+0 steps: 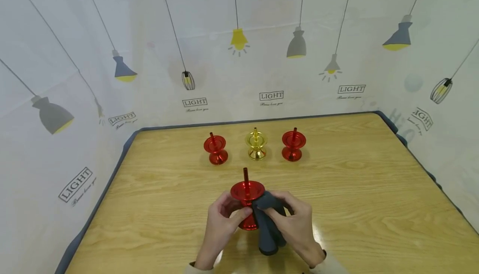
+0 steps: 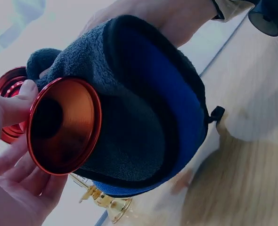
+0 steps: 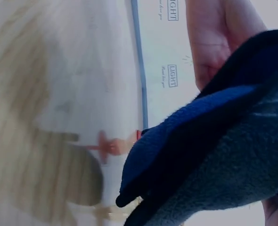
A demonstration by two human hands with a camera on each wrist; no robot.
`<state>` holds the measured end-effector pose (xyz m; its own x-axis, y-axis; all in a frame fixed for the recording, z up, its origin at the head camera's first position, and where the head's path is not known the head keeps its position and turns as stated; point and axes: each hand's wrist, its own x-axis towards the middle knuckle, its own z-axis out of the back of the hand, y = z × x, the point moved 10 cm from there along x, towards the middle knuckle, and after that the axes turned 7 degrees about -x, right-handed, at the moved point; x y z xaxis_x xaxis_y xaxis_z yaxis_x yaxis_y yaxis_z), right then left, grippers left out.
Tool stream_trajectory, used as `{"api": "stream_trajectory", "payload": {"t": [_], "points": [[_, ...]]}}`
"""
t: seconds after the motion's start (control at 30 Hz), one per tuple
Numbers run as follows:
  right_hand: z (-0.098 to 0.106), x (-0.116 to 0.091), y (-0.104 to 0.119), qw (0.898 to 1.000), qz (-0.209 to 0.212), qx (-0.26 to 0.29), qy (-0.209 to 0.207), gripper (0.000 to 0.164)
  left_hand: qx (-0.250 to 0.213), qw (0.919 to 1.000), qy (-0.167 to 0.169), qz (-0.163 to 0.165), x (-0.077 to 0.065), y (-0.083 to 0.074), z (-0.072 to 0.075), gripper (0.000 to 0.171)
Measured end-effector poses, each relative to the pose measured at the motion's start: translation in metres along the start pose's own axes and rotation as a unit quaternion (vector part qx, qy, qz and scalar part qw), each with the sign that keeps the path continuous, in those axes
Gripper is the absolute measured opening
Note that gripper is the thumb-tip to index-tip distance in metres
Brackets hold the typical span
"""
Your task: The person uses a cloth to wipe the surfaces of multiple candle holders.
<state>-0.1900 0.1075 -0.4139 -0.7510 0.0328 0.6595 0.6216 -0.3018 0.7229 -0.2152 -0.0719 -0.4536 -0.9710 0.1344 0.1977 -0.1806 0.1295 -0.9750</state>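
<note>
Close to the table's near side, my left hand [image 1: 220,222] grips a shiny red candle holder [image 1: 248,191] by its waist, with the dish and tall stem up. The left wrist view looks into the hollow base [image 2: 70,129] of this candle holder, the thumb and fingers around its middle. A dark grey-blue cloth [image 1: 266,228] with a black edge hangs folded from my right hand [image 1: 297,220], which pinches it against the candle holder's right side. In the right wrist view the cloth [image 3: 224,155] covers most of the candle holder and the right fingers.
Farther back on the wooden table [image 1: 157,207] stand a red candle holder [image 1: 217,157] on the left, a gold candle holder [image 1: 257,153] in the middle and another red candle holder [image 1: 292,154] on the right. A pale sheet printed with lamps [image 1: 239,99] encloses the back and sides.
</note>
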Motion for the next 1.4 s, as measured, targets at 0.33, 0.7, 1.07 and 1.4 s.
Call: {"api": "stream_trajectory", "payload": {"t": [0.33, 0.7, 1.07, 1.4], "points": [[-0.001, -0.006, -0.01, 0.999, -0.043, -0.009, -0.006, 0.021, 0.011, 0.9982, 0.057, -0.014, 0.002, 0.001, -0.005, 0.03], [-0.005, -0.01, -0.029, 0.989, -0.144, 0.034, -0.016, 0.019, -0.076, 0.9891, 0.125, -0.012, 0.001, 0.011, -0.008, 0.038], [-0.001, -0.019, -0.046, 0.97, -0.231, 0.039, -0.066, 0.015, 0.004, 0.999, -0.044, 0.002, 0.0, 0.01, -0.008, 0.026], [-0.017, -0.023, -0.036, 0.976, -0.199, 0.083, 0.037, 0.029, 0.007, 0.996, -0.085, 0.024, 0.001, 0.017, 0.004, 0.027]]}}
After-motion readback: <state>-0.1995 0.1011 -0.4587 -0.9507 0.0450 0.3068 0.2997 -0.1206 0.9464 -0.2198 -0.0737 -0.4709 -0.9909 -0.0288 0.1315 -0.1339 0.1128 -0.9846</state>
